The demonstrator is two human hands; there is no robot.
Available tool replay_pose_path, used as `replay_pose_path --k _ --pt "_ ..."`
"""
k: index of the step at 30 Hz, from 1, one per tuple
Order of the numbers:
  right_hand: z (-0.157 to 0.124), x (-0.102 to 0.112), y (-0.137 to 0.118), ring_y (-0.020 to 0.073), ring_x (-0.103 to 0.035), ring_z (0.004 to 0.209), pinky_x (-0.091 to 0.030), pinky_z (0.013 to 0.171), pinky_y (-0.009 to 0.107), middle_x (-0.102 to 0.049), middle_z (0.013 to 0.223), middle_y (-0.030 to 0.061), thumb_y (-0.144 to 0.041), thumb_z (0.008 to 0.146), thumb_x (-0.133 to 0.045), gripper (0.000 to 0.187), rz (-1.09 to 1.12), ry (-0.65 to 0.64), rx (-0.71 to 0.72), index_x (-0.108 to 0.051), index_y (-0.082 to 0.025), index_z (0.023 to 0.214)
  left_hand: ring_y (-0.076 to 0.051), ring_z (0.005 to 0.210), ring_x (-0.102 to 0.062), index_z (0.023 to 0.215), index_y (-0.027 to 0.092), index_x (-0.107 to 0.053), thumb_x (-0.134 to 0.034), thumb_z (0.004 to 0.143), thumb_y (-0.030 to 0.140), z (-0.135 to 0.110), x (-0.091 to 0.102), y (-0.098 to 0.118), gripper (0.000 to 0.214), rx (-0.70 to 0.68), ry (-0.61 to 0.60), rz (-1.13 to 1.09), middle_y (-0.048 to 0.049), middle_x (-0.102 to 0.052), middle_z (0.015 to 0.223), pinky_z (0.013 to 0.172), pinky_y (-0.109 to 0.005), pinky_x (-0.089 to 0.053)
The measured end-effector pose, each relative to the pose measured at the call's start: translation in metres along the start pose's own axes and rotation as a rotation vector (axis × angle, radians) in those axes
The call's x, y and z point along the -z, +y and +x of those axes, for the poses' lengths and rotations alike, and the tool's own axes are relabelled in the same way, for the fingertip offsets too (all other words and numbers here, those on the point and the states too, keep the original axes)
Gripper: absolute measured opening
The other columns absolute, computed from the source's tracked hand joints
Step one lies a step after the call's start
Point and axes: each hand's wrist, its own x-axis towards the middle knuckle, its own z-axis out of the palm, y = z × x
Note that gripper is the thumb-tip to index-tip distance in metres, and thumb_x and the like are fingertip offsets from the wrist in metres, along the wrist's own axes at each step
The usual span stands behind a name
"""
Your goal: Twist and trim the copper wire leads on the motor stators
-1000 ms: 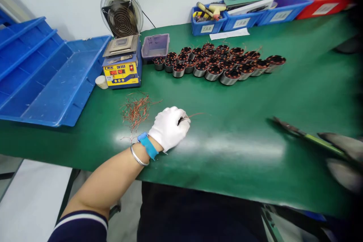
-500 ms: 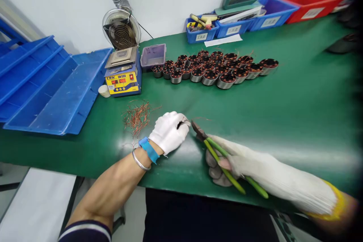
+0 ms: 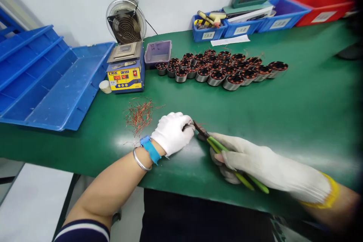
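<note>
My left hand (image 3: 172, 133) wears a white glove and rests on the green mat (image 3: 283, 109), its fingers pinched on a thin copper wire that barely shows at the fingertips. My right hand (image 3: 249, 157), also gloved, grips green-handled cutters (image 3: 227, 153) whose dark jaws point left and meet the left fingertips. A loose pile of cut copper wire pieces (image 3: 138, 115) lies just left of my left hand.
Several copper-wound motor stators (image 3: 224, 69) stand in rows mid-table. A solder pot (image 3: 125, 72) with a fume fan (image 3: 126, 22) sits at left beside a small grey tray (image 3: 157, 51). Blue trays (image 3: 48, 79) lie far left; blue bins (image 3: 241, 26) and a red bin (image 3: 320, 5) line the back.
My right hand came in from the right with the cutters and brought their jaws up to my left fingertips. My left hand stayed almost still.
</note>
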Motion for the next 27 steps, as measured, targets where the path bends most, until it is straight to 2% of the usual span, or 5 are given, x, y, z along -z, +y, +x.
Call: replay_pose_path --k 9,14,18,22,27 --pt "-0.004 -0.002 0.007 0.0291 -0.062 0.082 -0.046 0.069 0.038 -0.064 0.093 0.0113 -0.04 0.079 -0.057 0.037 -1.379 0.71 0.301 -0.063 -0.018 0.109 -0.019 0.095 -0.065 0.11 0.016 -0.061 -0.043 0.095 0.055 0.003 0.014 -0.017 0.046 0.119 0.47 -0.7 -0.0087 -0.069 0.106 0.087 -0.034 -0.052" --pt "0.033 -0.036 -0.03 0.0336 -0.053 0.108 -0.04 0.095 0.048 -0.058 0.117 0.0161 -0.051 0.072 -0.068 0.061 -1.348 0.663 0.666 -0.056 -0.015 0.12 -0.02 0.095 -0.067 0.117 0.016 -0.06 -0.041 0.096 0.06 0.007 0.005 -0.031 0.052 0.157 0.636 -0.715 -0.011 -0.066 0.116 0.084 -0.033 -0.054" --pt "0.063 -0.043 -0.046 0.0218 -0.059 0.081 -0.046 0.067 0.033 -0.063 0.098 0.0046 -0.049 0.082 -0.06 0.036 -1.374 0.557 0.712 -0.06 -0.022 0.106 -0.02 0.092 -0.067 0.116 0.016 -0.06 -0.046 0.093 0.061 0.013 0.002 -0.041 0.053 0.202 0.692 -0.763 -0.0096 -0.066 0.114 0.082 -0.033 -0.055" --pt "0.036 0.002 -0.032 0.0192 -0.061 0.087 -0.047 0.07 0.029 -0.065 0.102 0.0034 -0.049 0.086 -0.055 0.036 -1.294 0.83 0.581 -0.059 -0.025 0.112 -0.022 0.097 -0.067 0.113 0.017 -0.06 -0.053 0.089 0.06 0.021 -0.003 -0.044 0.05 0.236 0.71 -0.778 -0.0096 -0.067 0.114 0.092 -0.039 -0.054" --pt "-0.026 0.107 0.007 0.0285 -0.063 0.084 -0.047 0.068 0.038 -0.066 0.102 0.0162 -0.04 0.088 -0.049 0.04 -1.118 1.249 0.26 -0.061 -0.014 0.116 -0.023 0.104 -0.066 0.12 0.016 -0.057 -0.065 0.084 0.046 0.044 -0.019 -0.029 0.047 0.285 0.592 -0.585 -0.0127 -0.066 0.116 0.096 -0.04 -0.053"
